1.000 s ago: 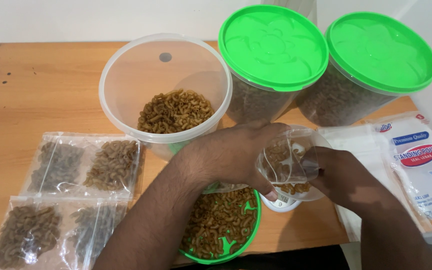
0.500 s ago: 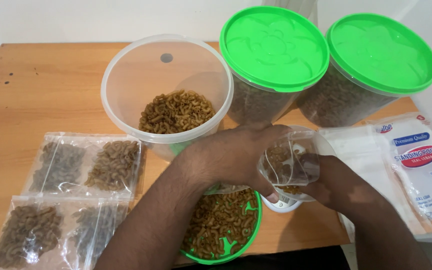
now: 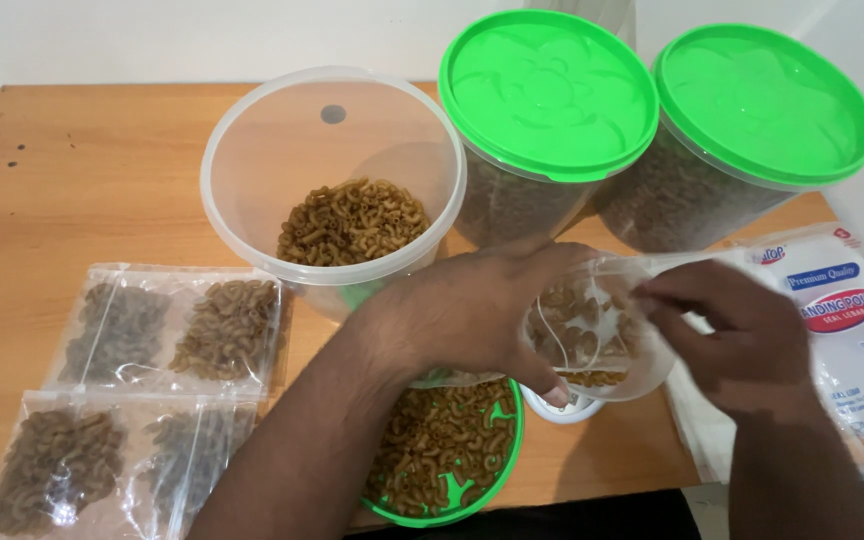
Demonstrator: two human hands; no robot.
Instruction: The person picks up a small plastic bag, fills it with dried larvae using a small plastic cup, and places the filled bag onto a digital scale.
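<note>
While my left hand (image 3: 472,315) and right hand (image 3: 742,335) both grasp the small clear pasta-filled plastic pouch (image 3: 592,330), I judge tilting could spill macaroni toward 6 o'clock, past the green lid (image 3: 447,455).

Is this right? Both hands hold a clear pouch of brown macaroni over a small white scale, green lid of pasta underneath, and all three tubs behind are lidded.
Not quite. The head view shows only two tubs with green lids; the left tub is open. The rest holds: left hand and right hand hold the pouch over the scale, green lid below.
</note>
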